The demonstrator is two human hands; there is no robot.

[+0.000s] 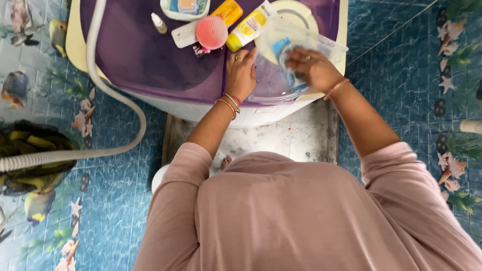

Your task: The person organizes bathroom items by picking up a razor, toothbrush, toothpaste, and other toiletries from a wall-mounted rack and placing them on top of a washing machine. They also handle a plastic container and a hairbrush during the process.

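Observation:
My left hand (241,73) rests on the purple lid of a washing machine (150,60) and holds the near edge of a clear plastic bag (291,42). My right hand (314,68) grips the same bag from the right side, fingers curled over it. Something blue shows through the plastic; what it is I cannot tell. A yellow tube (248,25) lies just beyond my left hand.
On the lid lie a pink round scrubber (211,31), a small white bottle (159,22), an orange-yellow tube (227,11) and a white dish (183,7). A grey hose (100,75) curves down the left side. Dark clothes (27,155) lie on the blue tiled floor.

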